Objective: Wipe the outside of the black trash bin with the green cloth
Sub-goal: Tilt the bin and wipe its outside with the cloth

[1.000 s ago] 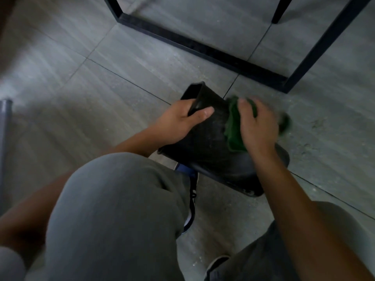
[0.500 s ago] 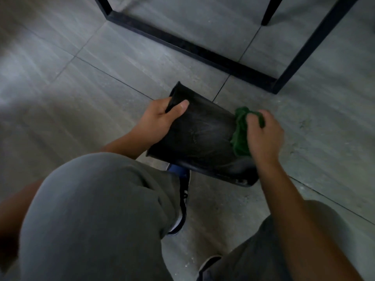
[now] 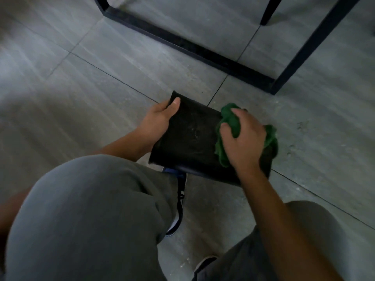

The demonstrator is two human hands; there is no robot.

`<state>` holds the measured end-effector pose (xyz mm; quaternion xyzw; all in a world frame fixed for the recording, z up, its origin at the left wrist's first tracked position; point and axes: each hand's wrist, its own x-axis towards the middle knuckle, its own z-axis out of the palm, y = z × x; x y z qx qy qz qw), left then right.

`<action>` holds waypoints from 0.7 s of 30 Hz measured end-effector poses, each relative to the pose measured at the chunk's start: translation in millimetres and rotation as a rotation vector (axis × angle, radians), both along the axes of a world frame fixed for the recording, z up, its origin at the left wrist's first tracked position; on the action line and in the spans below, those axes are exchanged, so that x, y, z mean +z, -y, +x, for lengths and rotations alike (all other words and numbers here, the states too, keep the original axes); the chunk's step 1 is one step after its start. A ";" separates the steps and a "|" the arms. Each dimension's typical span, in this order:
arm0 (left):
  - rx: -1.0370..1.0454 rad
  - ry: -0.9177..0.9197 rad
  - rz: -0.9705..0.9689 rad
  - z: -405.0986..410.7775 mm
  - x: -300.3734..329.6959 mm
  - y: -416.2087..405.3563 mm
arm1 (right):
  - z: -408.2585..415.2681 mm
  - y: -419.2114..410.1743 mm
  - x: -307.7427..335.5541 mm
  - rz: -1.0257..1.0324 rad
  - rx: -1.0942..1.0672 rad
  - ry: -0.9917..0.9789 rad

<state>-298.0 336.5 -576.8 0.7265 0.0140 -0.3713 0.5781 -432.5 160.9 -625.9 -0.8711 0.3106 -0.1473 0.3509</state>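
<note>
The black trash bin (image 3: 190,136) lies tilted on its side just above the grey tiled floor, in front of my knees. My left hand (image 3: 157,118) grips its left end, thumb on the upper wall. The bunched green cloth (image 3: 229,122) is pressed on the bin's right part, and my right hand (image 3: 242,140) holds it with fingers curled over it. Pale dusty streaks show on the bin's bare wall between my hands. The bin's right end is hidden under the cloth and hand.
A black metal furniture frame (image 3: 194,47) runs across the floor beyond the bin, with a thin black leg (image 3: 269,11) behind it. My grey-trousered knees (image 3: 91,209) and a dark shoe (image 3: 178,199) fill the foreground below the bin.
My right hand has moved the cloth across the bin's wall toward its right end and spread over it. The bin has turned slightly in my left hand.
</note>
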 end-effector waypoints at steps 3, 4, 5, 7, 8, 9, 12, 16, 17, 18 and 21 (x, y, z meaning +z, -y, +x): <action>0.055 0.004 -0.081 -1.4 0.8 4.9 | 11.0 -63.3 8.0 -0.094 0.210 0.124; 0.062 0.022 -0.091 -1.1 0.4 5.4 | 13.2 -71.0 7.0 -0.136 0.266 0.145; 0.067 0.041 -0.092 -0.3 1.0 4.5 | 13.2 -68.5 3.8 -0.173 0.296 0.142; 0.093 0.067 -0.075 1.8 2.8 0.7 | 1.1 -40.5 -9.7 -0.202 0.222 0.069; 0.102 0.089 -0.047 3.5 2.7 -2.0 | -7.7 -18.9 -18.7 -0.182 0.116 0.014; 0.104 0.114 -0.018 5.2 2.9 -4.6 | -15.9 4.5 -26.5 -0.130 -0.012 -0.031; 0.107 0.133 -0.001 6.5 6.9 -5.3 | -29.2 23.2 -29.7 0.083 -0.282 -0.068; 0.096 0.150 0.027 2.9 12.7 5.0 | -15.9 -56.0 -11.6 -0.058 -0.030 0.100; 0.103 0.153 0.018 2.3 14.3 7.2 | -10.1 -66.8 -10.0 -0.077 0.033 0.148; 0.116 0.162 0.002 2.5 16.3 7.9 | -2.9 -67.5 -8.9 -0.091 0.068 0.181; 0.098 0.258 -0.012 6.5 21.5 5.6 | 7.6 -27.7 -20.0 -0.133 -0.042 0.079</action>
